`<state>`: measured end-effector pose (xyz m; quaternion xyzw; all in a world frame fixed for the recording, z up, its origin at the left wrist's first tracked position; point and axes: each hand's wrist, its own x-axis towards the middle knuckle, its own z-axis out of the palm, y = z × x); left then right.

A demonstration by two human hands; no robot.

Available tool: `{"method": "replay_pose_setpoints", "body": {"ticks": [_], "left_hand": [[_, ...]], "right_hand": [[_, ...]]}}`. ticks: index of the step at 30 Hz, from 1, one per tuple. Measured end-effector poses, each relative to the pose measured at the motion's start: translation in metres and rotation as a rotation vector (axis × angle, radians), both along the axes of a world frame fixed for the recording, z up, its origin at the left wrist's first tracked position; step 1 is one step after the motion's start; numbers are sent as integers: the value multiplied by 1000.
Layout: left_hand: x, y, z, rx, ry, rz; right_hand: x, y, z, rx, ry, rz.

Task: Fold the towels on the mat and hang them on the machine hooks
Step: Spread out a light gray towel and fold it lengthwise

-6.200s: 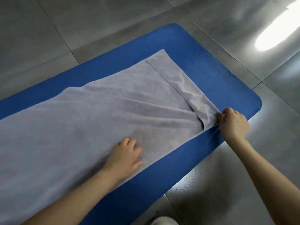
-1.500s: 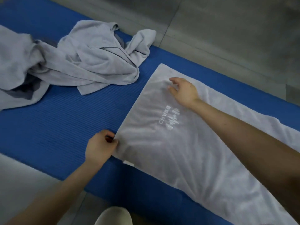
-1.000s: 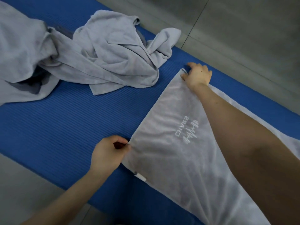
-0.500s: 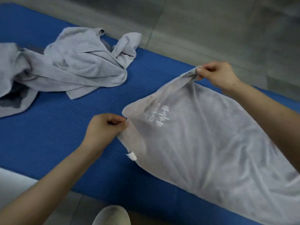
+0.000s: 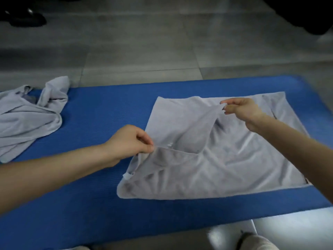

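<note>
Free room: we note a bare strip of mat (image 5: 100, 112) between the crumpled towel pile (image 5: 27, 120) and the half-folded towel (image 5: 225, 168), and another along the mat's near edge. Obstacles: the pile at the left end; our left hand (image 5: 129, 141) and right hand (image 5: 242, 110), each pinching a raised towel corner, forearms crossing the near approach. Beyond: open floor (image 5: 144, 51), dark shapes (image 5: 27, 18) at its far corners.

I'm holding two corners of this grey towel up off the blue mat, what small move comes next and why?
The left hand and right hand each pinch a corner of the towel; the raised flap reaches only midway and the right half lies flat. So probably sweep both corners right, onto its right edge.
</note>
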<state>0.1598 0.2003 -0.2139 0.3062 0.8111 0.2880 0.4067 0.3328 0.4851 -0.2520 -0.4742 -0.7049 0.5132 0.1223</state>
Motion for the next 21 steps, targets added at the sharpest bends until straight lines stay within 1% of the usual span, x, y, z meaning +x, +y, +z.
{"method": "replay_pose_setpoints", "body": {"ticks": [3,5,9,12,14,15,16,17,19,20,21], "left_hand": [[38,46,10,-101,6,-162],[67,77,15,-140,-29,-219],[132,136,16,-105,-144,-262],[183,171,6,-102,-246,-351],[210,188,-5,-192,-339,-441],[218,196,-11,-248,-351,-496],[221,205,-18,-285,-319,-546],[220,213,-27,-287,-231,-594],[209,232,-46,-220,91,-689],[200,243,-56,-186,261,-699],[190,255,-64,-161,391,-667]], "right_hand": [[36,25,3,-63,-3,-41],[50,47,6,-98,9,-55],[55,96,10,-139,111,-76],[59,128,8,-193,184,-54],[70,143,-7,-177,134,-65],[79,149,-19,-129,81,-83],[91,151,-31,-67,22,-103],[106,150,-42,-3,-43,-118],[140,138,-63,109,-189,-125],[157,128,-73,152,-260,-114],[173,115,-80,183,-325,-97]]}}
